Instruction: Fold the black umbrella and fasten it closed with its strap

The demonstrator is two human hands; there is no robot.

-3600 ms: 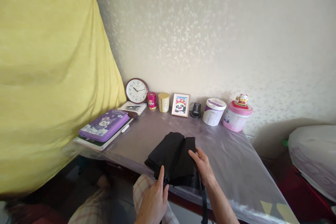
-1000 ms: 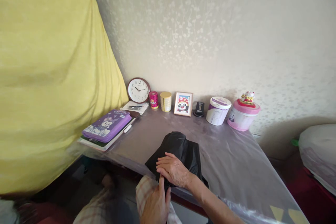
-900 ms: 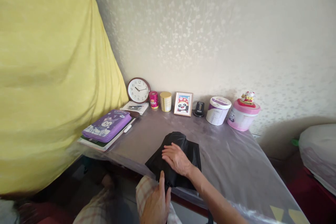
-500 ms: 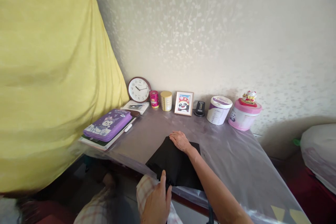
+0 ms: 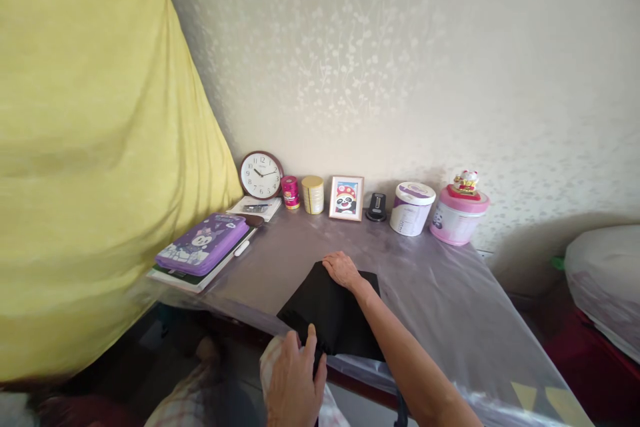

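Observation:
A black folding umbrella (image 5: 320,303) lies over the table's front edge, its cloth loosely gathered and spread wide. My left hand (image 5: 296,377) is closed around its near end, where the handle is mostly hidden by the fingers. On the far end of the cloth rests my right hand (image 5: 343,270), fingers together and curled over the top. My right forearm crosses the umbrella's right side. A dark strap (image 5: 401,408) hangs below the table edge, by the forearm.
Along the wall stand a clock (image 5: 261,175), a pink can (image 5: 290,192), a yellow-lidded can (image 5: 313,195), a picture frame (image 5: 346,198), a small black device (image 5: 377,207), a white tub (image 5: 411,210) and a pink-lidded tub (image 5: 457,217). A purple case (image 5: 203,243) lies left on the plastic-covered table (image 5: 435,300).
The view has shifted slightly, so the things at the back sit a little further left. Another finger of my left hand now shows raised beside the umbrella. My right hand has hardly moved.

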